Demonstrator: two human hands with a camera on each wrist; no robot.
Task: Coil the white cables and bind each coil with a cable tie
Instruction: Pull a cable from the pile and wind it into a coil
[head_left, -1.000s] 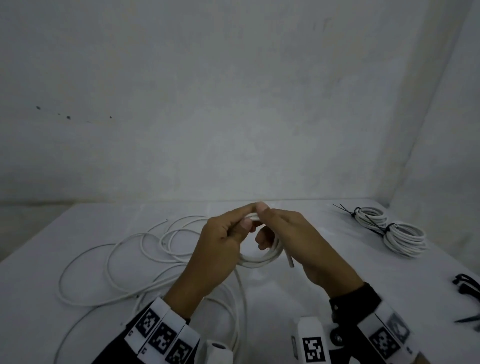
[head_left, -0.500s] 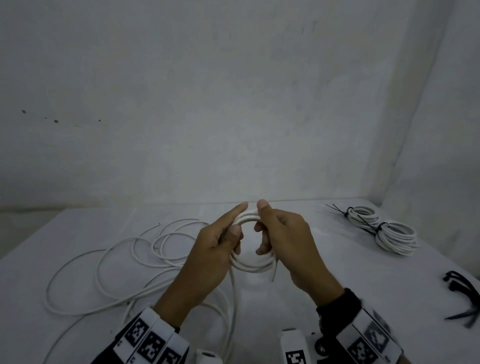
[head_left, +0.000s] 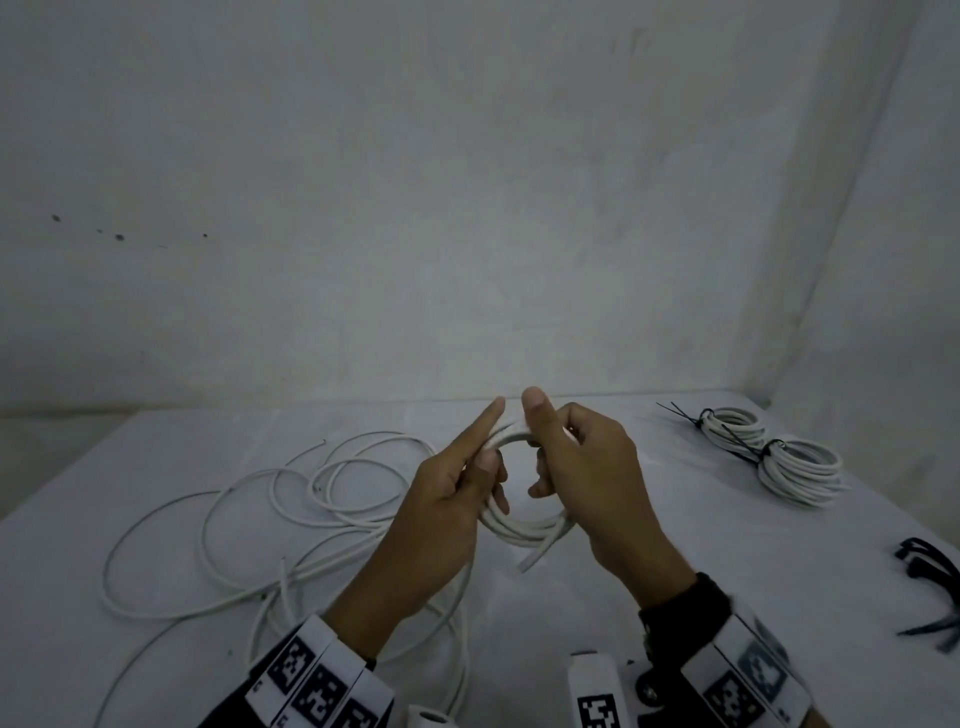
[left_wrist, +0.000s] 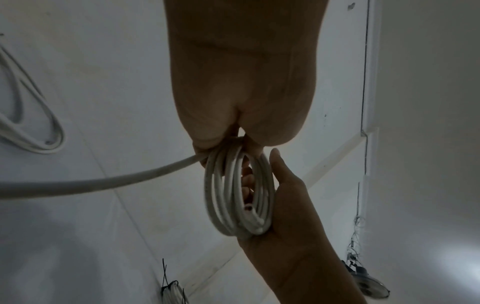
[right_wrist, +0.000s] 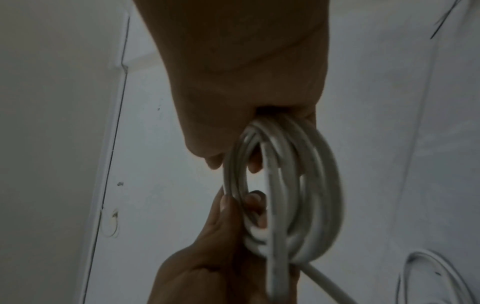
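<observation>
Both hands hold a small coil of white cable (head_left: 524, 525) above the table. My left hand (head_left: 457, 483) grips the coil's left side, its index finger stretched out along the top. My right hand (head_left: 582, 457) grips the right side, thumb up over the top strands. The coil (left_wrist: 239, 195) shows as several turns in the left wrist view, and again as the coil (right_wrist: 293, 189) in the right wrist view. A short cut end (head_left: 540, 553) sticks out below the coil. The uncoiled rest of the cable (head_left: 218, 530) lies in loose loops on the table at the left.
Two finished white coils (head_left: 769, 452) bound with black ties lie at the back right of the white table (head_left: 675, 519). Loose black cable ties (head_left: 930, 587) lie at the right edge. Walls close the table in behind and on the right.
The coil has been turned a little in the hands. My left index finger has straightened and my right thumb has lifted upward at the top of the coil.
</observation>
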